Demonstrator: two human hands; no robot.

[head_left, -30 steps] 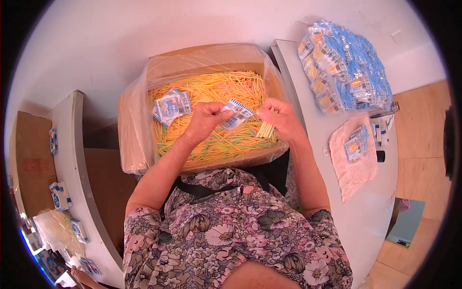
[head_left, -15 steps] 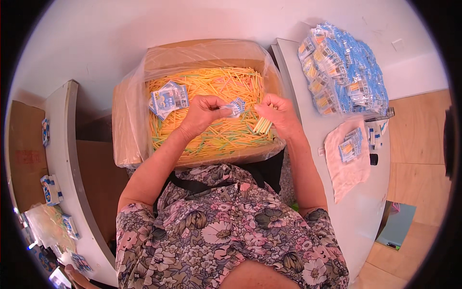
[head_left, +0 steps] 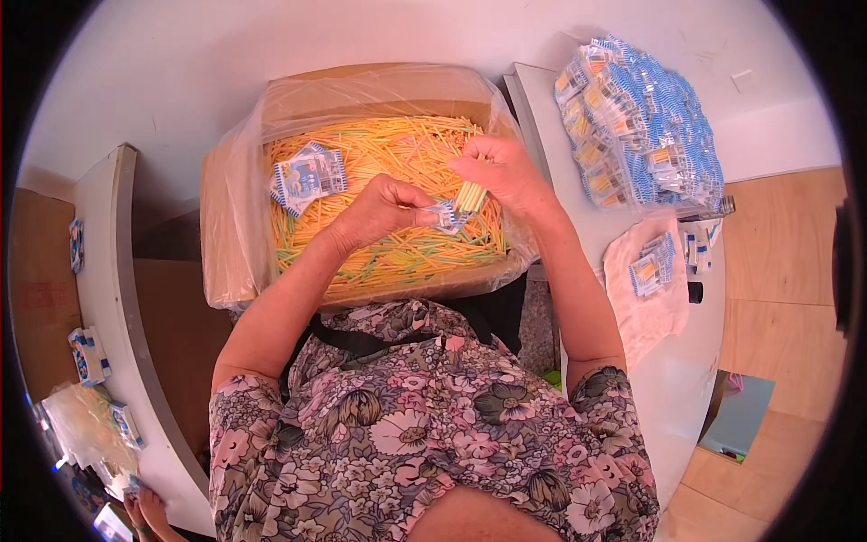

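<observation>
My left hand (head_left: 390,210) pinches a small clear plastic packet with blue striped edges (head_left: 449,219) over the carton. Closed around a bundle of thin yellow and pale green sticks (head_left: 470,196), my right hand (head_left: 502,173) holds their lower ends right at the packet; whether they have entered its mouth I cannot tell. Beneath both hands lies a plastic-lined cardboard box (head_left: 237,230) full of loose sticks (head_left: 379,149), mostly orange-yellow with some green and pink. Several flat blue-and-clear packets (head_left: 310,178) rest on the sticks at the box's left.
On the right table, a large clear bag of filled packets (head_left: 637,126) stands behind a pink cloth (head_left: 632,312) bearing filled packets (head_left: 652,265). A small black cylinder (head_left: 694,292) sits beside it. At lower left, another person's hands (head_left: 147,509) show near a white table (head_left: 149,361).
My right hand has moved left and slightly up, bringing the stick bundle against the packet. The packet has tilted lower in my left hand. The other person's hands have shifted.
</observation>
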